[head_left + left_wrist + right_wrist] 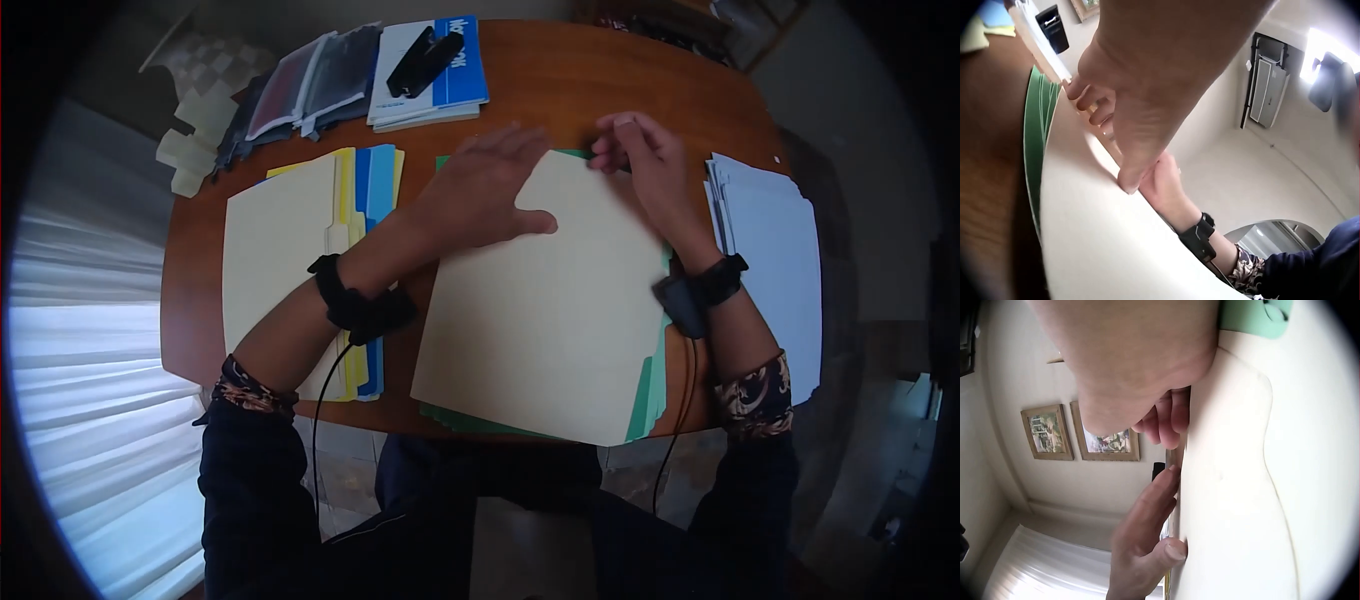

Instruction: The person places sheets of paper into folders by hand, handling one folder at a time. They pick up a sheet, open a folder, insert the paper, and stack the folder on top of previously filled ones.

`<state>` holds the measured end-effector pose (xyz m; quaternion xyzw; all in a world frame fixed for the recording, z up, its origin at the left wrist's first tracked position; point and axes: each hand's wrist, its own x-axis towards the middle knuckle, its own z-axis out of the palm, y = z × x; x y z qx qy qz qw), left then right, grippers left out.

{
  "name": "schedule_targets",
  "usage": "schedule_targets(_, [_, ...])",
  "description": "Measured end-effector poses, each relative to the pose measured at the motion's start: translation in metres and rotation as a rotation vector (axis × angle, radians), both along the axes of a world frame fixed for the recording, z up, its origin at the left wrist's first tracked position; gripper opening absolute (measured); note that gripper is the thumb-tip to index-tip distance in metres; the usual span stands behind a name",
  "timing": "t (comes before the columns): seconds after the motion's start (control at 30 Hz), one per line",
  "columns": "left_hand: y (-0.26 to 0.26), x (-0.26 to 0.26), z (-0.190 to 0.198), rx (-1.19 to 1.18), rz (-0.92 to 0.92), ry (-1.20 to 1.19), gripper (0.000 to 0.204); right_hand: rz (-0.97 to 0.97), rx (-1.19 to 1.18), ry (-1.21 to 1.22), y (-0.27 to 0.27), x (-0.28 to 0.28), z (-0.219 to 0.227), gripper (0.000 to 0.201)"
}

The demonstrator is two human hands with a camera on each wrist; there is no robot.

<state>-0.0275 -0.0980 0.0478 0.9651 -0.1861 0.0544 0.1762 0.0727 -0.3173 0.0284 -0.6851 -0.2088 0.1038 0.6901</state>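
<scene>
Tabletop [620, 80], cream folder [540, 320] over green ones [648, 395], left grip [482, 195] apart, right grip [650, 168] loosely curled

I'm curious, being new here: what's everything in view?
table: one, brown, centre
left folders: several, cream, yellow, blue, left
middle folders: several, cream, green, centre
papers: stack, white, right
booklets: several, blue and white, far side
stapler: one, black, on booklets
pouches: several, grey and reddish, far left
curtain: one, white, left
framed pictures: at least two, brown, wall
wall unit: one, grey, wall
wrist straps: two, black, wrists
sleeves: two, dark, arms
left hand: one, over folders
right hand: one, folders' far edge
</scene>
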Motion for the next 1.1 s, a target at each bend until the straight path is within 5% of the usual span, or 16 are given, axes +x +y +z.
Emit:
schedule_targets(0.67, [0.02,-0.001,-0.03,-0.041,0.039,-0.112,0.067,-0.196,-0.257,-0.248,-0.053,0.022,0.03,0.018])
schedule_targets(0.73, [0.017,-0.001,-0.034,-0.03,0.027,-0.152,0.066,-0.278,-0.532,-0.403,-0.08,0.017,0.039,0.018])
schedule_targets(0.87, [0.014,-0.004,-0.028,-0.042,0.051,-0.078,0.063,-0.224,-1.083,-0.47,-0.144,0.004,0.053,0.042])
schedule_targets(0.9, [0.015,-0.004,-0.028,-0.043,0.05,-0.059,0.062,-0.176,-1.137,-0.335,-0.148,-0.002,0.058,0.058])
schedule_targets(1.1, [0.014,-0.004,-0.024,-0.079,0.05,-0.01,0.058,-0.156,-1.21,-0.284,-0.178,0.007,0.019,0.073])
